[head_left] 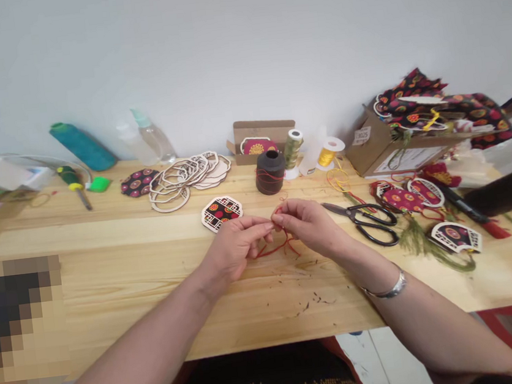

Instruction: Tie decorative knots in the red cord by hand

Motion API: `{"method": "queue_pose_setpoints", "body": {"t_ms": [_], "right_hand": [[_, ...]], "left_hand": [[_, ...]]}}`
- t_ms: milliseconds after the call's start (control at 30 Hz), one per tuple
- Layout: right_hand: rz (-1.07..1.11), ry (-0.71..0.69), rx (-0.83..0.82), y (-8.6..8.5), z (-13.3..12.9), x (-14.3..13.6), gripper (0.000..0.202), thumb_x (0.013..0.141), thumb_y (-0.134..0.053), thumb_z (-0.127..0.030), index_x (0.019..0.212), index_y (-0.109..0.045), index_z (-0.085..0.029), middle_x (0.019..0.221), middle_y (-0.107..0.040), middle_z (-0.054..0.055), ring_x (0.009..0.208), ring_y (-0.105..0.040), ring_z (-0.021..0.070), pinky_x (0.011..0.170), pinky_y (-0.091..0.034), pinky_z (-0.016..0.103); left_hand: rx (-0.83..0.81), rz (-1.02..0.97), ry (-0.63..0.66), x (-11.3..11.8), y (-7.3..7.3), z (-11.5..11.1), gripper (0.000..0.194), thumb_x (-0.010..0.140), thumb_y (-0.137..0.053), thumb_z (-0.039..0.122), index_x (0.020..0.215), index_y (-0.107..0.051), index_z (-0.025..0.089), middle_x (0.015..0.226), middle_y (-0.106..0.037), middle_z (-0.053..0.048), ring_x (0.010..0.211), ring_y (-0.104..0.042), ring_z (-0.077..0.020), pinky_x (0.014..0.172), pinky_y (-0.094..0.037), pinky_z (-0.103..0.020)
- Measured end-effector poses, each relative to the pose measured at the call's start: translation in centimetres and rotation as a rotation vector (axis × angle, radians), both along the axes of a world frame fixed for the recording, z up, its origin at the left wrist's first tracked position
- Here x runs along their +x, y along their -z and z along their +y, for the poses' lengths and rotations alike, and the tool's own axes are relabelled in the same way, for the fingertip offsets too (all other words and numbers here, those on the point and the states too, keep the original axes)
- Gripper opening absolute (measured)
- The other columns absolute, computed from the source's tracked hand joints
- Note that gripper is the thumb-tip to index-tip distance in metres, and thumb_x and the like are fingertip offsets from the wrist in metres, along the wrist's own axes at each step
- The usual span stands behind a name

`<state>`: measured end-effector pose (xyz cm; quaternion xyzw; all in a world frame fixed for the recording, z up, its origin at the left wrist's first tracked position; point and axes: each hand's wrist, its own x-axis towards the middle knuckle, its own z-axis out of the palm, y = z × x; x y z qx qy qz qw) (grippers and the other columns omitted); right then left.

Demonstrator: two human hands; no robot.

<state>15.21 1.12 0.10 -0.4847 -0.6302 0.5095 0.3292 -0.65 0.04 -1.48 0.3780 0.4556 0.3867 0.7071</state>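
Observation:
Thin red cord (272, 251) hangs in loose loops under my fingers, over the wooden table. My left hand (238, 243) is closed in a pinch on the cord. Close beside it, with fingertips almost meeting, my right hand (306, 223) pinches the same cord; the exact spot between the fingers is hidden. Just behind my left hand lies an octagonal ornament (221, 213) with a white lattice frame and dark patterned cloth. Black-handled scissors (370, 219) rest to the right of my right hand.
Behind my hands stand a dark thread cone (269, 173), a green spool (293, 144) and a yellow spool (328, 152). Wooden frames (189, 175) lie piled left of them. Finished ornaments (455, 237) and a cardboard box (365, 142) occupy the right. A screwdriver (74, 185) lies far left.

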Motion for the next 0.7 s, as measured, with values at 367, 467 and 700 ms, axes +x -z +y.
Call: {"method": "queue_pose_setpoints", "body": {"t_ms": [367, 467, 700], "right_hand": [[-0.536, 0.085, 0.434, 0.5, -1.0, 0.6, 0.026, 0.087, -0.05, -0.034, 0.068, -0.058, -0.018, 0.06, -0.058, -0.001, 0.054, -0.045, 0.01, 0.053, -0.029, 0.024], [-0.569, 0.12, 0.584, 0.5, -1.8, 0.0, 0.02, 0.087, -0.05, -0.03, 0.074, -0.06, -0.018, 0.065, -0.062, 0.0, 0.057, -0.05, 0.0106, 0.055, -0.032, 0.024], [-0.832, -0.172, 1.145, 2.0, -3.1, -1.1, 0.021, 0.088, -0.041, -0.013, 0.077, -0.058, -0.015, 0.067, -0.059, 0.005, 0.062, -0.05, 0.0165, 0.058, -0.034, 0.031]], "left_hand": [[0.034, 0.055, -0.155, 0.0, 0.5, 0.3, 0.017, 0.065, -0.071, 0.028, 0.074, -0.07, 0.014, 0.061, -0.063, 0.0, 0.041, -0.033, -0.0023, 0.037, -0.019, -0.017], [0.019, 0.038, -0.174, 0.1, 0.5, 0.2, 0.018, 0.064, -0.072, 0.029, 0.072, -0.07, 0.013, 0.058, -0.061, 0.001, 0.04, -0.031, -0.0024, 0.037, -0.017, -0.018], [-0.061, -0.08, -0.169, 0.1, 0.2, 0.2, 0.018, 0.062, -0.073, 0.025, 0.069, -0.068, 0.01, 0.047, -0.053, 0.003, 0.036, -0.026, -0.0013, 0.037, -0.013, -0.019]]}}
